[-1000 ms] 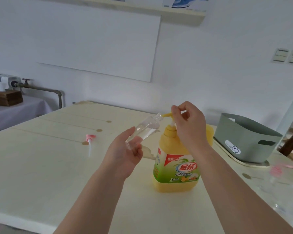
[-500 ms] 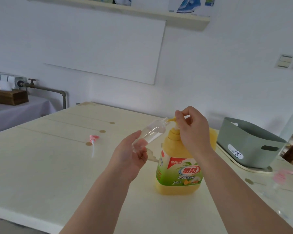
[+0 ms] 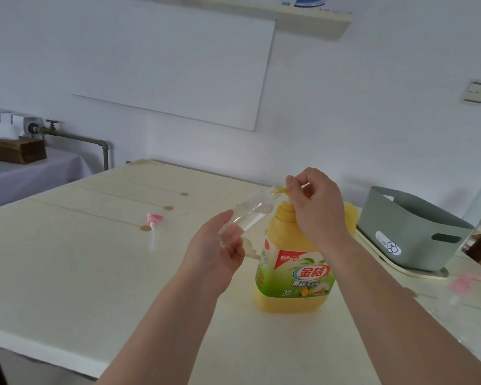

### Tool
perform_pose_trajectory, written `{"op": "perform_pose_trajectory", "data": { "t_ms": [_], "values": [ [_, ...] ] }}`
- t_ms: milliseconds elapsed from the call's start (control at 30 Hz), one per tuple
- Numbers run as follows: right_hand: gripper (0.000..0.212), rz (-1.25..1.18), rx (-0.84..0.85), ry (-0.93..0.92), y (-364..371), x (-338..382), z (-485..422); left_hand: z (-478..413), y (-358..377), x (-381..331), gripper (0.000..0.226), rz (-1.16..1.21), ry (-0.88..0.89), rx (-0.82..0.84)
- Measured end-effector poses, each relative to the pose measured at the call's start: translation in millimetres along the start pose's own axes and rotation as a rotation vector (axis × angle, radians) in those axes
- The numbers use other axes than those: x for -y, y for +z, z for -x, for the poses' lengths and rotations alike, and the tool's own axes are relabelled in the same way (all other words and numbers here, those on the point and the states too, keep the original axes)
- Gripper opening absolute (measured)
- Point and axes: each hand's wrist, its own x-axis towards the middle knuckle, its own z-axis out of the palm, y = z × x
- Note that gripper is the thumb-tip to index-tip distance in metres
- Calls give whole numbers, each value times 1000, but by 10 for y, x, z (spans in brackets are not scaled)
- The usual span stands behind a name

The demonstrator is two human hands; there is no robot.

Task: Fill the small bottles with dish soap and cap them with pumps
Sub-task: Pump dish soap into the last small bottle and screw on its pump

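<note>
Left hand tilts small bottle against pump nozzle

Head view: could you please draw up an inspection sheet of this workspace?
Surface: pale wooden table.
Job's things: small bottle tilted, mouth at the yellow spout of the dish soap jug; pink pump lying apart.
Clutter: grey basket, right.
Hands: left hand holds the small bottle; right hand pinches the spout.
Cables: nothing seen.
Surroundings: white wall, shelf, pipe with tap.
</note>
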Motion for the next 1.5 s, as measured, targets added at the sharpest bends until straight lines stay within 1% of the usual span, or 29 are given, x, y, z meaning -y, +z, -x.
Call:
{"op": "perform_pose_trajectory", "data": {
  "t_ms": [100,267,333,433,600,700,1033,1133,1267,1400,1500],
  "values": [
    [26,17,5,-11,-5,1,3,7,6,-22,12,2,9,5],
    [24,16,-27,-52,-54,28,0,29,21,-32,18,-8,10,31],
    [24,28,-26,-56,-63,35,-26,30,27,-39,18,-13,22,27],
    [24,34,-34,-51,-59,26,-36,18,18,-38,24,-25,28,44],
    [26,40,1,-11,-7,14,-16,-9,-11,7,15,11,-10,20],
    [26,42,-3,-18,-4,2,0,-10,-12,26,13,18,-43,44],
    [26,50,-52,-92,-58,52,-29,29,12,-12,21,34,-40,86],
    [26,33,-42,-64,-57,44,-20,20,-3,-8,24,29,-34,87],
    [26,31,20,-2,-24,4,-18,-11,-27,15,21,24,-29,44],
    [27,48,27,-4,-21,4,-15,0,-25,-6,22,21,-38,61],
    [26,29,-5,-23,-44,24,16,13,-22,-13,20,20,-42,79]
  ]
}}
